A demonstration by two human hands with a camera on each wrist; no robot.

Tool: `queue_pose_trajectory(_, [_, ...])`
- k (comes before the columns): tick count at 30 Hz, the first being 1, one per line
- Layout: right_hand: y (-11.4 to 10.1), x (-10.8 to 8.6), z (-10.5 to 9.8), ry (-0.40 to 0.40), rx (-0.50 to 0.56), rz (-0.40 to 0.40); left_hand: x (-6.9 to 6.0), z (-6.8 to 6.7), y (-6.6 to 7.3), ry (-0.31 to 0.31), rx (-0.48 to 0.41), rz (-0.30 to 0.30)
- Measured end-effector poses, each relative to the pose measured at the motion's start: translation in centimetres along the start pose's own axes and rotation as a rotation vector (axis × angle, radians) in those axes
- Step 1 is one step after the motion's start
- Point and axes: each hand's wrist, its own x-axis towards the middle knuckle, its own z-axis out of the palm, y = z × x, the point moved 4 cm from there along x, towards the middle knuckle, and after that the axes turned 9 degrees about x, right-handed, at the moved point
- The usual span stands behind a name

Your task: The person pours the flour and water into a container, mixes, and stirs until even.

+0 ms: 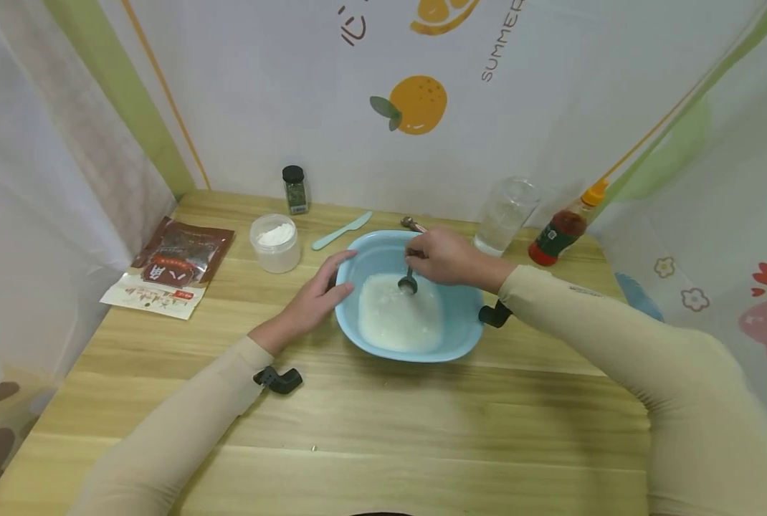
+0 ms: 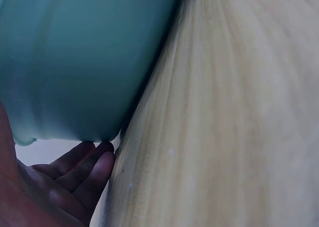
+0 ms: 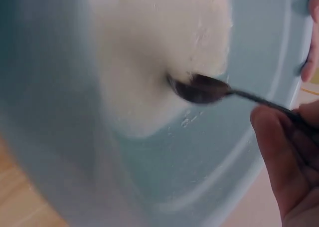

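A light blue plastic basin [image 1: 464,337] stands on the table with a milky white liquid [image 1: 393,322] in its bottom. My left hand [image 1: 315,297] holds the basin's left side, thumb and forefinger at the rim. In the left wrist view, its other fingers [image 2: 94,179] touch the outer wall low down. Over the basin, my right hand [image 1: 444,256] pinches the handle of a dark metal spoon [image 3: 204,91]. The bowl of the spoon is tilted at the white liquid; how deep its tip sits I cannot tell.
Left of the basin are a tub of white powder [image 1: 277,247], a spice jar [image 1: 296,192], a pale green knife [image 1: 341,231] and a brown packet [image 1: 177,265]. A glass of clear liquid [image 1: 502,218] and a red sauce bottle [image 1: 560,231] stand at right. Another metal utensil [image 1: 411,223] lies behind the basin.
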Motion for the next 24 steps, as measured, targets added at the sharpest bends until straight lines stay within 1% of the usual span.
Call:
queue_pose_trajectory(4, [-0.6,-0.7,0.1,-0.071,0.065,-0.030,0.1,0.0,0.1,-0.010,-0.002,-0.020])
queue_pose_trajectory(7, [-1.2,-0.7,0.5,-0.115,0.133,-0.063,0.1,0.0,0.0,-0.009,-0.003,-0.022])
queue_pose_trajectory(9, [-1.3,-0.5,0.7,-0.118,0.159,-0.078,0.1,0.0,0.1,-0.010,-0.002,-0.022])
queue_pose_trajectory(11, [-1.1,0.0,0.9,-0.101,0.163,-0.077,0.0,0.1,0.1,-0.010,0.000,-0.023])
queue_pose_trajectory(14, [-0.5,0.6,0.9,-0.052,0.156,-0.042,-0.1,0.1,0.1,-0.010,0.011,-0.026])
queue_pose_trajectory(17, [0.2,0.8,0.4,0.006,0.137,0.027,0.0,0.1,0.2,-0.007,0.014,-0.027])
queue_pose_trajectory(19, [0.7,0.6,0.0,0.028,0.117,0.078,0.0,0.1,0.2,-0.005,0.013,-0.025])
queue_pose_trajectory(21, [0.8,0.4,-0.3,0.029,0.094,0.103,0.0,0.1,0.2,-0.004,0.009,-0.026])
queue_pose_trajectory(22, [0.9,0.3,-0.4,0.020,0.089,0.103,0.0,0.0,0.2,-0.004,0.007,-0.027])
queue_pose_trajectory(24, [0.7,0.1,-0.3,-0.020,0.102,0.088,0.0,0.0,0.2,-0.003,0.009,-0.030])
